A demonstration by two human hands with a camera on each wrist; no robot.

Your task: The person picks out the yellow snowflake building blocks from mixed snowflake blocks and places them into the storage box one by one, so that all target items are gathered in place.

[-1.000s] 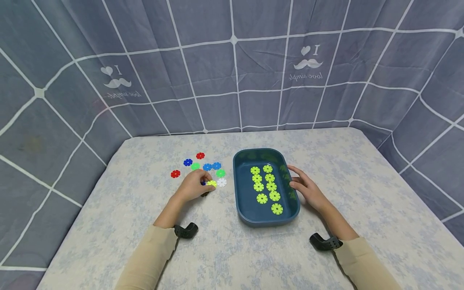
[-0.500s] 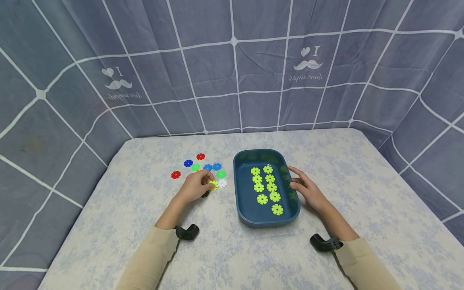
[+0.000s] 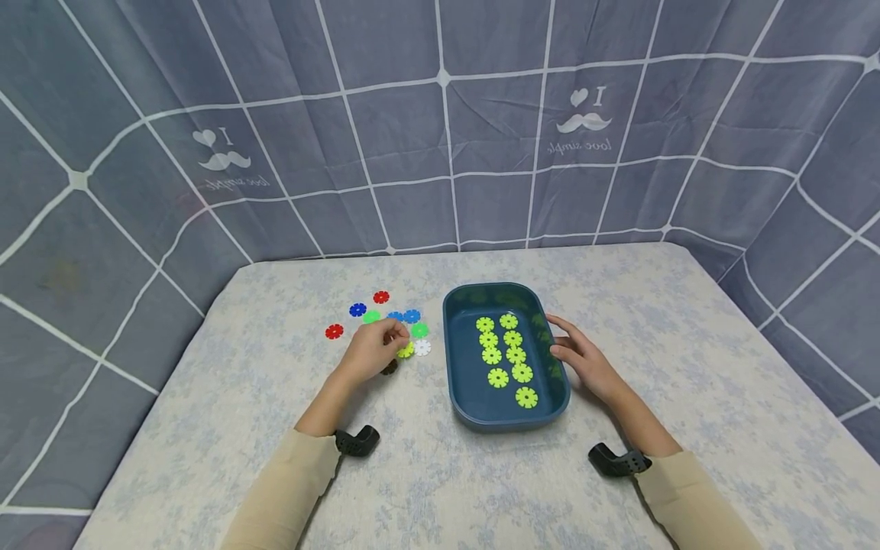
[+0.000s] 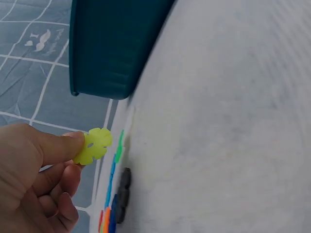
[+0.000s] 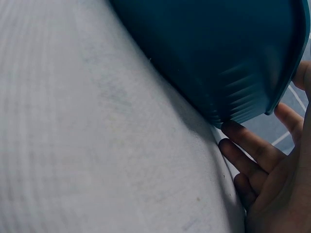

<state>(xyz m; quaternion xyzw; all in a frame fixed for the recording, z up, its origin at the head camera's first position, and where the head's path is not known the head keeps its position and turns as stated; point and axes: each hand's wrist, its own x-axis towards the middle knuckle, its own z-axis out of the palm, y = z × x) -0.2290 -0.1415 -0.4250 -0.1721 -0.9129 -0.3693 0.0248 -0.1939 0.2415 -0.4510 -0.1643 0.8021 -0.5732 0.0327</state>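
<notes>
My left hand (image 3: 371, 351) pinches a yellow snowflake disc (image 4: 95, 145) between thumb and forefinger, with the other fingers curled below. In the left wrist view the disc appears tilted, above the loose discs. Beside it in the head view lie a white disc (image 3: 422, 347) and a green disc (image 3: 419, 330). A black disc (image 3: 389, 367) shows partly under the hand. My right hand (image 3: 584, 359) rests against the right side of a dark teal bin (image 3: 474, 405), its fingertips touching the outer wall (image 5: 233, 73). Several yellow discs (image 3: 516, 355) lie in two rough rows inside.
Loose discs lie left of the bin: a red disc (image 3: 334, 331), another farther back, a dark blue disc (image 3: 357, 309), a green one and light blue discs (image 3: 412, 315). A grey checked curtain (image 3: 385, 153) hangs behind the cloth-covered table (image 3: 440, 489).
My left hand has shifted slightly with the yellow disc, which is turned and partly hidden by the fingers. The dark blue piece beside it is covered now. My right hand and the bin stay put.
</notes>
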